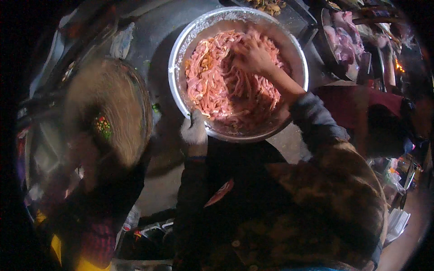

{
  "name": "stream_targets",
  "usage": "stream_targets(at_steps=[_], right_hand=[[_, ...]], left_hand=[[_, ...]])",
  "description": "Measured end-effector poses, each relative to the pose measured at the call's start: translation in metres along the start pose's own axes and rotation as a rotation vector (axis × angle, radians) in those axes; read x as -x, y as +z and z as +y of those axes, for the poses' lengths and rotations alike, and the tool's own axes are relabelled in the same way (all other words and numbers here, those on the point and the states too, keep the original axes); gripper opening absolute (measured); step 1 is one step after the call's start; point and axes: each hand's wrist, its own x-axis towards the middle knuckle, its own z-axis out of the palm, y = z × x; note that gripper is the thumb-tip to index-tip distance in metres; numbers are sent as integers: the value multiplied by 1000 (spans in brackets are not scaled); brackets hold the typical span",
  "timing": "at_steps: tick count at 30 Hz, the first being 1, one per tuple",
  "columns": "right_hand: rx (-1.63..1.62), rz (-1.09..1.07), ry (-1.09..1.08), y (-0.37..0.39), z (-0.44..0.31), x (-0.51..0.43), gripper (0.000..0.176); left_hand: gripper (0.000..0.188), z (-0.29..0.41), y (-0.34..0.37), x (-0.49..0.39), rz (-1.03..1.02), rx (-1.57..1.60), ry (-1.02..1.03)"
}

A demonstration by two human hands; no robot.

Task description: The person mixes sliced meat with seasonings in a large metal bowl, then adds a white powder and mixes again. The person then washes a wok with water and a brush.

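Before me stands a round metal basin [173, 66] with whitish smears along its inner wall. Raw pink meat strips [210, 91] fill much of it, with some orange-brown bits among them at the left. My left hand [195, 130], in a pale glove with dark on the thumb, grips the near-left rim. My bare right hand [256, 56] reaches in from the right and is pushed into the strips on the far side. Its fingers are blurred and partly buried in meat, so how far they are closed does not show.
Left of the basin is a round wooden chopping block [130, 111] bearing chopped red and green pieces [102, 128]. Another person [98, 233] is beside it, in shadow. An oval dish [325, 25] of raw meat pieces [346, 42] lies at far right.
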Motion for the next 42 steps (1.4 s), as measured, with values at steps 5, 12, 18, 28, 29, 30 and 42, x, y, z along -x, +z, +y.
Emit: stream_targets(at_steps=[5, 12, 18, 28, 29, 30, 42], right_hand=[[41, -40, -274, 40, -97, 23, 54], [102, -108, -224, 4, 27, 48, 44], [117, -169, -137, 45, -79, 19, 49], [50, -48, 102, 1, 3, 12, 56], [-57, -84, 113, 7, -18, 6, 57], [65, -108, 122, 16, -46, 10, 63], [71, -102, 201, 26, -4, 18, 52]], left_hand=[[39, 2, 2, -2, 77, -116, -83], [37, -2, 2, -2, 28, 35, -44], [39, 7, 6, 2, 89, 45, -77], [44, 11, 8, 4, 39, 77, -135], [44, 12, 9, 5, 57, 65, -137], [43, 12, 10, 4, 82, 62, -123], [41, 6, 12, 4, 93, 85, -80]])
